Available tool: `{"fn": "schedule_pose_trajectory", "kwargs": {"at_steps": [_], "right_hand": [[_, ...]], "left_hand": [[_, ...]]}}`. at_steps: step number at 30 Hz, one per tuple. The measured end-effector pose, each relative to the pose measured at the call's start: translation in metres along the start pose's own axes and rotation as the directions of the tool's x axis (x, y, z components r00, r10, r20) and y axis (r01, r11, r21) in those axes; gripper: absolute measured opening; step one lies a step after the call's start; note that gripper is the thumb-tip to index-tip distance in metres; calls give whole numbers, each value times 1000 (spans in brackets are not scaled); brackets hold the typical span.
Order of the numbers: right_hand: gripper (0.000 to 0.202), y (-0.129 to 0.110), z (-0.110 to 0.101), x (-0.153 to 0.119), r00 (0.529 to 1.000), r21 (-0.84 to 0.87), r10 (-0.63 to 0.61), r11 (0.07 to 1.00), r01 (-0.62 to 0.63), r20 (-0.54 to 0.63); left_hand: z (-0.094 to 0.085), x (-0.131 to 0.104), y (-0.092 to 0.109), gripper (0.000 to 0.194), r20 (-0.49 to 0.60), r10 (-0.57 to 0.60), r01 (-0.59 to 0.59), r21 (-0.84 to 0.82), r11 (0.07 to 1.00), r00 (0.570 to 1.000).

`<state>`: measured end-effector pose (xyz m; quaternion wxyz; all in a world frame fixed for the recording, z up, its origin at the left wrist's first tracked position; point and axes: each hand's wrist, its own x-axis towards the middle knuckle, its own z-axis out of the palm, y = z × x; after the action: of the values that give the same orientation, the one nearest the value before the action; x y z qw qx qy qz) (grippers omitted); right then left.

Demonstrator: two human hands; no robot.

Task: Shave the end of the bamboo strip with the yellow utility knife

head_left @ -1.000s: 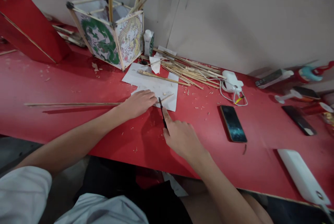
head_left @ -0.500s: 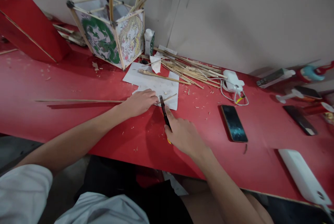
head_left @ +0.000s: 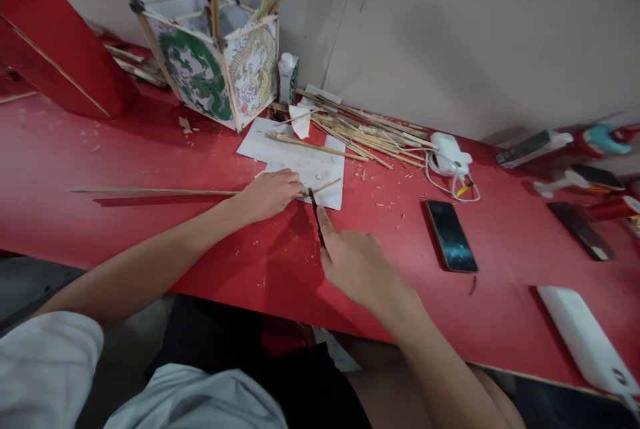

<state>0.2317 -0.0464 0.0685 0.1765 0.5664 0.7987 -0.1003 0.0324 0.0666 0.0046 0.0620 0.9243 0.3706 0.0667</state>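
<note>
My left hand (head_left: 275, 194) is closed over a long thin bamboo stick (head_left: 155, 192), which stretches left across the red table. The stick's short end pokes out to the right above a white paper sheet (head_left: 295, 162). In my right hand (head_left: 357, 262) is a dark knife (head_left: 316, 216), its index finger stretched along the back. The blade lies across the stick just right of my left fingertips. Part of the handle is hidden inside my right hand.
Behind the paper lies a pile of bamboo sticks (head_left: 370, 136). A dragon-painted lantern frame (head_left: 195, 76) and a small carton (head_left: 288, 79) stand at the wall. Right of my hands lie a phone (head_left: 451, 236), a white charger (head_left: 450, 152) and a long white device (head_left: 580, 336). Shavings dot the red table (head_left: 210, 269).
The knife and my right hand have shifted slightly, with the blade still at the stick. My left hand stays nearly in place on the stick. The whole view moves a little.
</note>
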Motion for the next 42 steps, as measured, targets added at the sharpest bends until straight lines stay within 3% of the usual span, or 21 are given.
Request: {"fn": "schedule_pose_trajectory", "kwargs": {"at_steps": [6, 9, 22, 28, 42], "right_hand": [[76, -1, 4, 4, 998, 33, 23, 999, -22, -53], [75, 0, 3, 1, 1000, 0, -2, 1000, 2, -26], [75, -7, 1, -4, 1000, 46, -31, 998, 31, -7], [74, -15, 7, 2, 999, 97, 35, 995, -31, -40], [79, -17, 5, -3, 1000, 29, 17, 999, -17, 21]], "left_hand": [[-4, 0, 2, 27, 23, -27, 28, -48, 998, 999], [-4, 0, 3, 25, 34, -36, 38, -70, 997, 999], [13, 2, -5, 13, -21, -104, 91, -332, 939, 994], [10, 2, 0, 12, -20, -129, 114, -343, 932, 991], [9, 0, 3, 12, -18, -130, 115, -348, 930, 991]]}}
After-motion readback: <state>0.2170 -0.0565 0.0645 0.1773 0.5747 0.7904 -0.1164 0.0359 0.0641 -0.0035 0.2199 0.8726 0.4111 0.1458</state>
